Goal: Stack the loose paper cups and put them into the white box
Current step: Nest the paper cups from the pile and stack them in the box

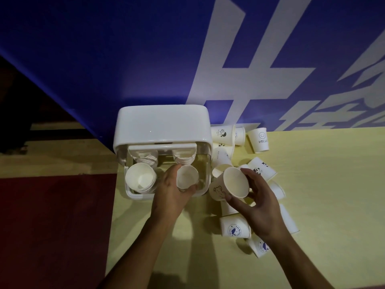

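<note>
The white box stands open at the table's left edge, its lid tilted back. Inside on the left rests a stack of paper cups. My left hand grips a paper cup over the box's right half. My right hand holds a bear-printed paper cup just right of the box, mouth tilted toward me. Several loose cups lie on the table, among them a HELLO cup, a panda cup and a blue-logo cup.
The yellow table ends at a blue wall with large white lettering. Left of the table lies red and tan floor. The loose cups cluster right of the box and under my right forearm.
</note>
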### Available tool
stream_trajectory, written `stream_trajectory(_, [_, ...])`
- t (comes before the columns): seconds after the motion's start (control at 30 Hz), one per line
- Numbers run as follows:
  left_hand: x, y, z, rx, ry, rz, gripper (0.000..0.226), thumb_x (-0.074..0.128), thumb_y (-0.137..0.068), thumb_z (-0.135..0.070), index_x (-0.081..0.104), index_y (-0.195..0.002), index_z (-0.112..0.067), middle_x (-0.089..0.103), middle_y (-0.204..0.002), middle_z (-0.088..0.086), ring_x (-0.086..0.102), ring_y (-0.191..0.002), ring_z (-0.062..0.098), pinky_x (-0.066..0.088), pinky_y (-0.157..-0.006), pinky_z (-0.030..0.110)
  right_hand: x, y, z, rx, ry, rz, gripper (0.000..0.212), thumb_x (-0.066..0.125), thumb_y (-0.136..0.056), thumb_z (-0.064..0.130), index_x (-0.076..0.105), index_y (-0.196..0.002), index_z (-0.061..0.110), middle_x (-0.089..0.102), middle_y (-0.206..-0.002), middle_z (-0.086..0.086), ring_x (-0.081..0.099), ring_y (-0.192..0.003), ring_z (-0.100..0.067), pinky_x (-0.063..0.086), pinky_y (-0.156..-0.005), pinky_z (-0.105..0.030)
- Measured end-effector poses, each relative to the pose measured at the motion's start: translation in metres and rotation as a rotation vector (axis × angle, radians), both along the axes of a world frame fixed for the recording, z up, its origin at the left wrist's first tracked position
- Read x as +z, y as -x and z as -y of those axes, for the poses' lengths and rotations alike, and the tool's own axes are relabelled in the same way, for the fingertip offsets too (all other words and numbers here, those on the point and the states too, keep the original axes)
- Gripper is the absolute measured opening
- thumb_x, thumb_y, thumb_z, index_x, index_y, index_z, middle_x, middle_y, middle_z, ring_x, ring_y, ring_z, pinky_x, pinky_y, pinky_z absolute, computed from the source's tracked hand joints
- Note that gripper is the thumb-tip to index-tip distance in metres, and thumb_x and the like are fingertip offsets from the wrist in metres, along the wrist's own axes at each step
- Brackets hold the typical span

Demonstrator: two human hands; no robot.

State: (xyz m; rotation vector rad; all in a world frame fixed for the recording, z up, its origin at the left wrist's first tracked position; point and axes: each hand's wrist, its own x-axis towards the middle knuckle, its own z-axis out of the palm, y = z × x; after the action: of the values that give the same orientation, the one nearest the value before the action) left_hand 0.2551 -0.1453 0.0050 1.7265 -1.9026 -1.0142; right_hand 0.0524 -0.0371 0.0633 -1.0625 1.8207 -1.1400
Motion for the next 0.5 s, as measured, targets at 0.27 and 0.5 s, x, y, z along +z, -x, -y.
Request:
stream_trajectory(0.27, [-0.007,-0.003,0.002,-0.015,-0.063,0.021,0.085,0.089,-0.070,-0.049,0.052,-0.143,-0.028,0.063,-0.136,-0.004,0.058,-0.122,0.020,0.052,-0.095,0.035,0.004,-0.018,0.017,0.010,0.058,-0.113,0.066,0.094,-0.069,0.038,0.056,-0.124,0.036,0.064,-0.120,0.022,0.062,-0.115,-0.006,0.056,-0.085,-0.027])
stream_trajectory(0.5, [0.025,-0.022,-0.017,0.095,-0.077,-0.314,0.049,0.049,-0.104,-0.042,0.042,-0.152,-0.036,0.055,-0.138,-0.019,0.052,-0.122,-0.011,0.042,-0.096,0.010,0.005,-0.046,0.044,0.063,0.112,-0.151,0.068,0.094,-0.071,0.035,0.051,-0.121,0.050,0.060,-0.120,0.033,0.059,-0.118,-0.001,0.051,-0.087,-0.018])
